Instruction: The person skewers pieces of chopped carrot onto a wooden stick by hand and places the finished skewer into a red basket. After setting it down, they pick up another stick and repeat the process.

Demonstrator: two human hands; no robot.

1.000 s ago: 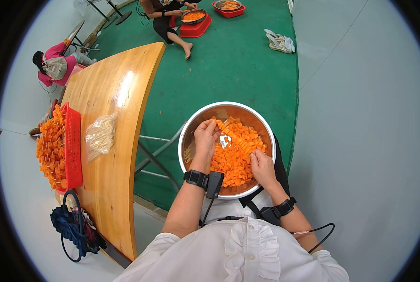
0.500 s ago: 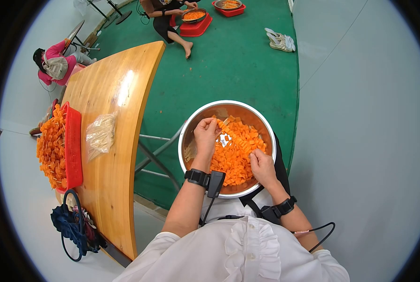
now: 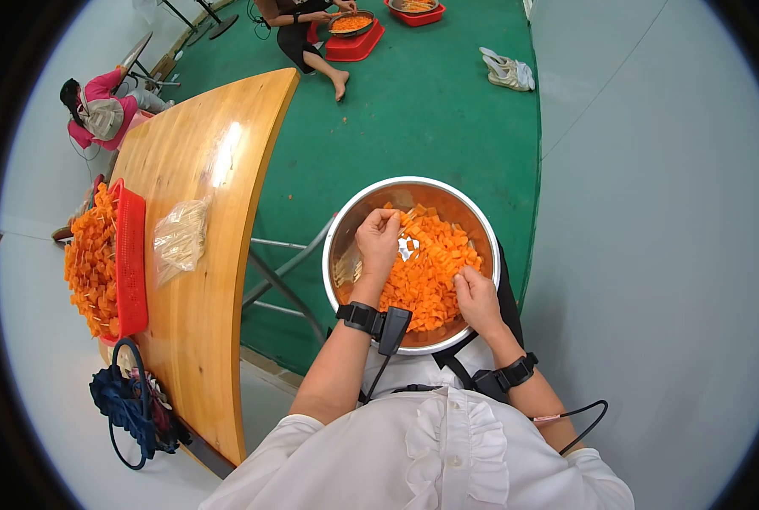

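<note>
A wide metal bowl (image 3: 339, 319) rests on my lap, holding many cut carrot pieces (image 3: 422, 297) and a few pale sticks at its left side. Over the bowl, my left hand (image 3: 378, 242) is closed in a pinch at the upper end of a carrot skewer (image 3: 435, 245), a row of orange pieces slanting down to the right. My right hand (image 3: 479, 302) is closed at the row's lower end, near the bowl's right wall. The stick inside the row is mostly hidden, as are the fingertips.
Left of me, a wooden table (image 3: 201, 340) bears a plastic bag of sticks (image 3: 181, 238) and a red basket (image 3: 131, 263) heaped with skewered carrot. A blue bag (image 3: 129, 408) hangs by its edge. Shoes (image 3: 509, 70) lie on the green floor; two people sit farther off.
My left hand has shifted slightly right and my right hand marginally too, both still closed at the row of carrot pieces. The view has moved a little.
</note>
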